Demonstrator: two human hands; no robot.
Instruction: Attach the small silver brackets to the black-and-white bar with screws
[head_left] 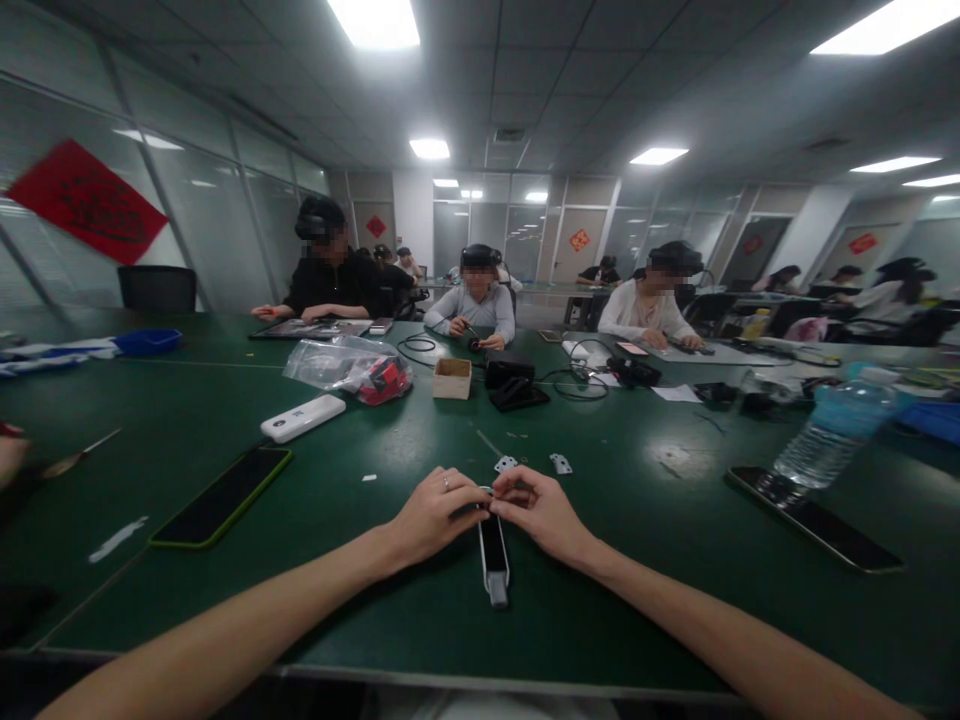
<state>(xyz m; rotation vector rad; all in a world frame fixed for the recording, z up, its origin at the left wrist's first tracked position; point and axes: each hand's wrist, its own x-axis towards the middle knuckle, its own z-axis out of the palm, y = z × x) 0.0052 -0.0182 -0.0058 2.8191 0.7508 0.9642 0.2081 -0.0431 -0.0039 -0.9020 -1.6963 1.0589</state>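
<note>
In the head view a narrow device with a black face, pale edges and a grey end piece points toward me on the green table. My left hand, with a ring on one finger, is closed in a pinch at the device's far end. Opposite it, my right hand also pinches there, its fingertips almost meeting the left ones. Whatever small part lies between the fingertips is hidden. Just beyond my hands lie two small light plates with holes, one plate nearer and another plate to its right.
On the left are a green-edged phone and a white power bank. A water bottle leans over another phone on the right. Ahead stand a small cardboard box and a plastic bag. Several people work across the table.
</note>
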